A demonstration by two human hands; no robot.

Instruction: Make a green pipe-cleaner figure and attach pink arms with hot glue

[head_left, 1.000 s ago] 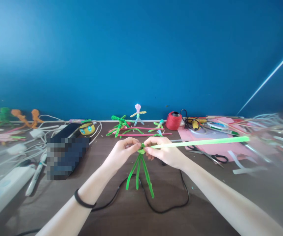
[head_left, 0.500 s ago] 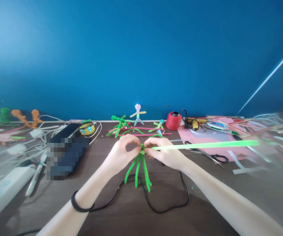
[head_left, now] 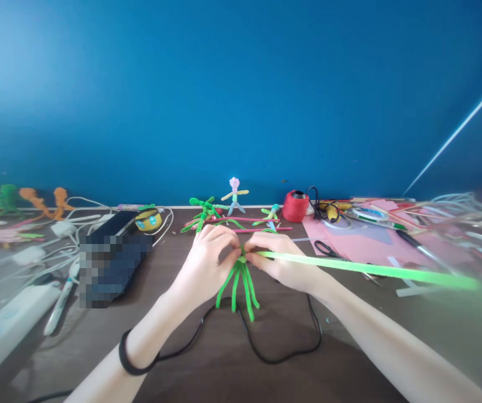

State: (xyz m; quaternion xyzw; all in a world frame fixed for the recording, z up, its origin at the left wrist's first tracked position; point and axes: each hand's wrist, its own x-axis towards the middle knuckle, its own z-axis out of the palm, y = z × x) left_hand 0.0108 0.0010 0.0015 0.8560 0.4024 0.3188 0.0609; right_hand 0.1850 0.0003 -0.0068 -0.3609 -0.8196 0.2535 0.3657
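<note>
Both hands meet over the brown table (head_left: 207, 369) and pinch one green pipe-cleaner bundle (head_left: 241, 282). My left hand (head_left: 207, 260) is closed on the knot at its top, from which several green strands hang down and splay out. My right hand (head_left: 280, 257) pinches the same knot from the right. A long light-green pipe cleaner (head_left: 371, 270) runs from that pinch far out to the right, sloping slightly down. A black band sits on my left wrist.
Small pipe-cleaner figures (head_left: 235, 196) stand by the blue wall, with a red thread spool (head_left: 295, 206), scissors (head_left: 333, 253) on pink paper (head_left: 362, 246), and craft clutter to the right. A black cable (head_left: 283, 352) loops under my hands. A dark box (head_left: 113, 254), chargers and white cords lie left.
The long light-green pipe cleaner has swung its far end downward and toward me. The hanging green strands have drawn shorter and closer together as both hands turned at the knot.
</note>
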